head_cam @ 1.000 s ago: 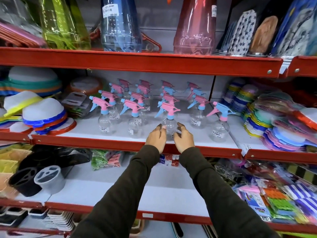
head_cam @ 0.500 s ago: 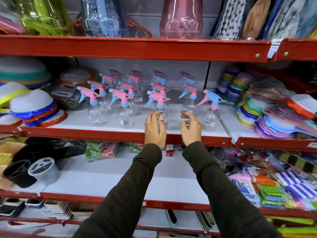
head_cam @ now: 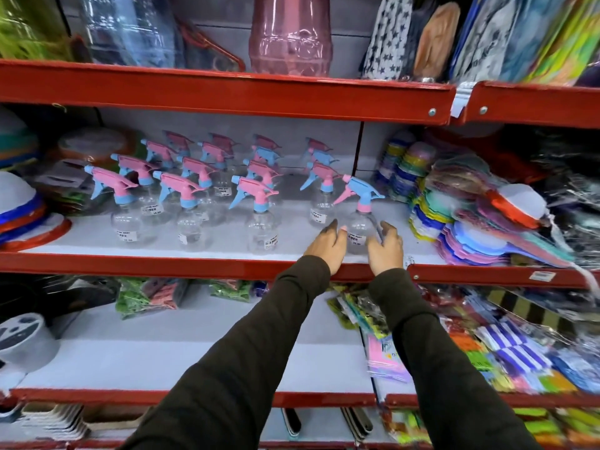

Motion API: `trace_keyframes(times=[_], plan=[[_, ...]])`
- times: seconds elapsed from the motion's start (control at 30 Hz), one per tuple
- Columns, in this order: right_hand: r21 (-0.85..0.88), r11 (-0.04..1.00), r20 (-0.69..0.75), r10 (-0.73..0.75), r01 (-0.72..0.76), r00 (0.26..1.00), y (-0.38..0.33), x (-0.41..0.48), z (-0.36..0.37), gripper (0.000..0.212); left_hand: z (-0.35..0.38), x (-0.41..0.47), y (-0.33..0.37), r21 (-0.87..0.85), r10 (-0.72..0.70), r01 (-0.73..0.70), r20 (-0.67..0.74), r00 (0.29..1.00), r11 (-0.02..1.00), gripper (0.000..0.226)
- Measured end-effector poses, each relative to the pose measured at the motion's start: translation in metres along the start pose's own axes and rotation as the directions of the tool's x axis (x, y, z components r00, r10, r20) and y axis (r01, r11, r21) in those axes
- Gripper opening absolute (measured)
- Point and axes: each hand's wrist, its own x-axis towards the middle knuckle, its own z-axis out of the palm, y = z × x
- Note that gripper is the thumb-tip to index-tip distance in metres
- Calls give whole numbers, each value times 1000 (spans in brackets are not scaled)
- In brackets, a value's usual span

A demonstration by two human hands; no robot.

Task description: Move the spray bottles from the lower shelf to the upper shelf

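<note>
Two hands, left (head_cam: 328,246) and right (head_cam: 386,250), open, flanking clear empty spray bottle (head_cam: 358,222), red-edged shelf (head_cam: 194,266)

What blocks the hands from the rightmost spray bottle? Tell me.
Nothing visible does. The left hand and right hand flank the blue-topped spray bottle at the shelf's front edge, with open space between palms and bottle; its neighbours stand behind and to the left.

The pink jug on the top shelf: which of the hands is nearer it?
Left. The left hand sits lower right of the pink jug; the right hand is farther right, across the blue-topped spray bottle.
</note>
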Motion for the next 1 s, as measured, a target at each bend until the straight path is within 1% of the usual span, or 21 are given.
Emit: trace_keyframes(times=[0.07,0.17,0.33,0.47,0.87,0.97,1.0], plan=[[1,1000,55,-2,2,998,0,2,-2,50,5,4,2,18,-24,24,38,999,1000,61],[15,1000,63,-8,7,998,-1,2,-2,49,7,5,2,14,-34,33,26,999,999,64],[35,998,88,-63,60,994,-8,-4,11,47,-5,-8,-6,-33,-20,16,-103,994,999,48],[35,995,128,-93,89,987,-12,-11,27,46,-17,-15,-16,16,-36,39,-184,982,999,46],[-24,996,182,-85,91,980,-17,-19,31,50,-25,-29,-13,18,-63,67,-174,983,998,39],[30,995,200,-103,99,974,-14,-21,31,54,-25,-32,-13,24,-39,44,-167,985,999,45],[62,993,168,-110,101,980,-17,-26,27,55,-26,-36,-9,32,-58,64,-164,985,997,48]])
